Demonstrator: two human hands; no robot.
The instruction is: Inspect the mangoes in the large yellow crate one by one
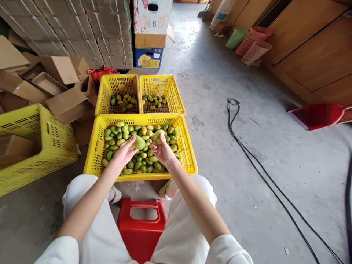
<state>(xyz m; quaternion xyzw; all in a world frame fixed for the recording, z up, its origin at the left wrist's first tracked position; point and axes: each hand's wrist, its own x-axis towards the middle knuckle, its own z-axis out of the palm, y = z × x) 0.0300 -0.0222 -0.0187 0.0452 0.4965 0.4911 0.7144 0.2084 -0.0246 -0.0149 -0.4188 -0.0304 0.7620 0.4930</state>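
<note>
My left hand (126, 151) is closed round a green mango (139, 142), gripping it from the left. Opposite it, my right hand (162, 151) holds a paler green mango (156, 136) between thumb and fingers. Both hands are above a large yellow crate (140, 177) in front of my knees. Many green and yellowish mangoes (150, 168) lie in that crate. Two more yellow crates stand just beyond it: the left one (102, 96) and the right one (177, 96) each have several smaller mangoes at the bottom.
A red plastic stool (141, 234) is between my legs. At left stand a yellow crate (59, 146) with cardboard inside and loose cardboard boxes (66, 102). Stacked cartons (74, 29) rise behind. A black cable (257, 165), a red dustpan (316, 116) and baskets (254, 38) are on the right.
</note>
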